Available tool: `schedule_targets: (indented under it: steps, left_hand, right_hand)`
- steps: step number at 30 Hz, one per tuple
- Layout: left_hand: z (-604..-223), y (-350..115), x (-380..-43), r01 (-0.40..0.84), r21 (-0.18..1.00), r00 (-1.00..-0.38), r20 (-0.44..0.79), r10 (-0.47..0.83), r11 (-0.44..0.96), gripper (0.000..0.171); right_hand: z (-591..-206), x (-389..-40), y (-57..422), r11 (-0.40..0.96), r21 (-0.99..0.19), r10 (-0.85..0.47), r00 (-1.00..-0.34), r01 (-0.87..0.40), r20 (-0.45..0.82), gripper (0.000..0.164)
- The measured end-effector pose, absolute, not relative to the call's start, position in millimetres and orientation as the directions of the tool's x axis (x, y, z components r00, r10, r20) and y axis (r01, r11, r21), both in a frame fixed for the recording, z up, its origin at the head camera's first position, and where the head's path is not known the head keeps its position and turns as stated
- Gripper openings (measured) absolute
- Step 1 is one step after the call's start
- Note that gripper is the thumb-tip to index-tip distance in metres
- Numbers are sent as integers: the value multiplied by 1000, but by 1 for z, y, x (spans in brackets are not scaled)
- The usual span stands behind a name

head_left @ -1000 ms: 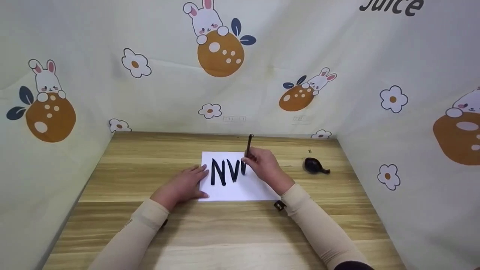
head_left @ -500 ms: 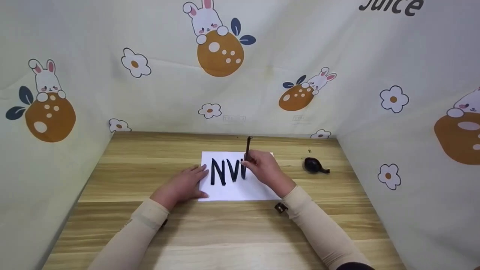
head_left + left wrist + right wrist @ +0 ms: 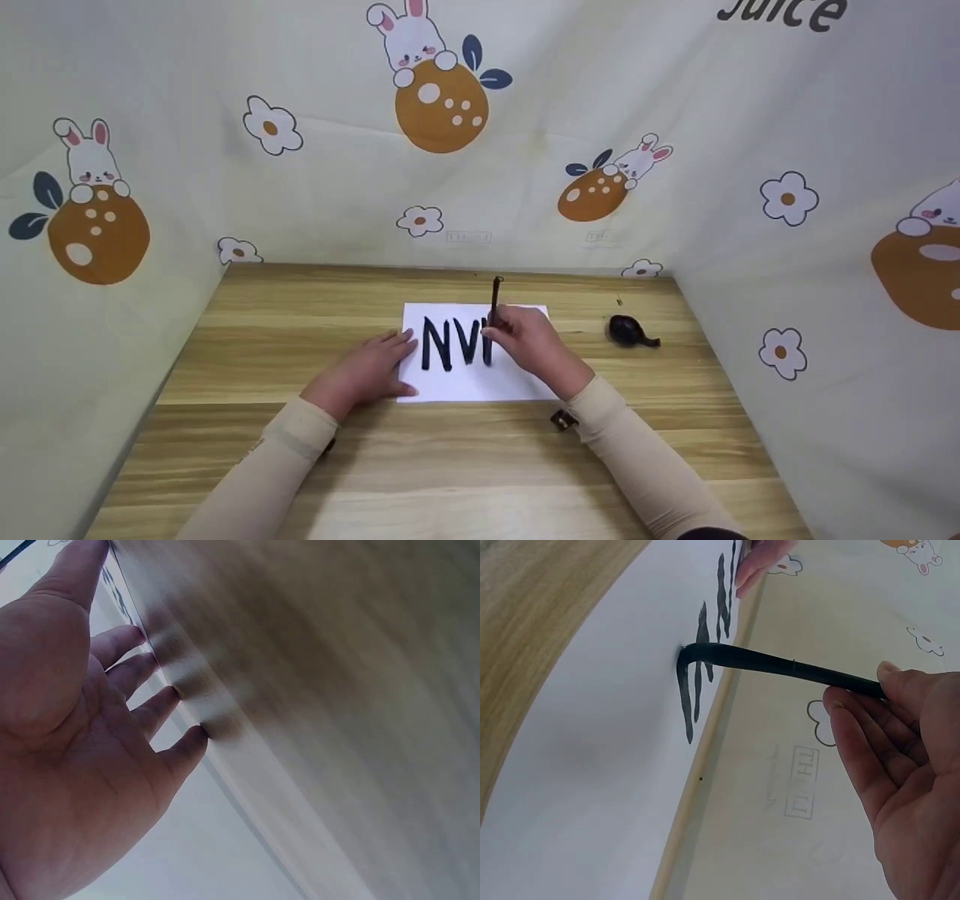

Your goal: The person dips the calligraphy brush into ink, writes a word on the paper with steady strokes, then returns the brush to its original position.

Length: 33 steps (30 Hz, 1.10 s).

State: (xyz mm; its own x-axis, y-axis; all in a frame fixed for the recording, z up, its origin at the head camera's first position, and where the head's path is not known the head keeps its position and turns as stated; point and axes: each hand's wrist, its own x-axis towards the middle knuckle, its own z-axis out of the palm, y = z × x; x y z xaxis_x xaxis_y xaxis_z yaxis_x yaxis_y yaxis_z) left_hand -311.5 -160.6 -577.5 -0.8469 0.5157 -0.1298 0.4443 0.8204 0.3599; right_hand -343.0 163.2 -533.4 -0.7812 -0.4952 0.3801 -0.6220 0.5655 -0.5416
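Observation:
A white sheet of paper (image 3: 465, 386) lies on the wooden table with black letters on it: N, V and an upright stroke. My right hand (image 3: 532, 341) pinches the shaft of a dark brush (image 3: 495, 296) between thumb and fingertips. In the right wrist view the brush (image 3: 780, 666) has its bent, black-wet tip on the paper, at the end of the upright stroke. My left hand (image 3: 364, 371) rests with spread fingers on the paper's left edge. The left wrist view shows its fingers (image 3: 180, 750) extended along that edge.
To the right on the table (image 3: 465, 472) sits a black spoon-shaped dish (image 3: 630, 331) with a short handle, and behind it a small dark speck (image 3: 619, 302). Pale cloth walls (image 3: 330, 187) printed with rabbits, oranges and flowers enclose the table at the back and sides.
My right hand and the brush have moved a little toward me, and the upright stroke after the V has grown longer. My left hand and the paper have stayed in place.

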Motion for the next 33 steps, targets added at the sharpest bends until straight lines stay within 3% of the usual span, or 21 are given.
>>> schedule_targets:
  steps: [19,33]
  left_hand:
    - [-576,-160,-311,442,333,-850,-140,508,833,92]
    - [-578,-161,-310,455,349,-845,-121,521,819,93]
  right_hand:
    - [-530,-335,165,565,-538,-499,-778,-626,381,18]
    - [-510,-336,179,533,-578,-398,-786,-618,473,12]
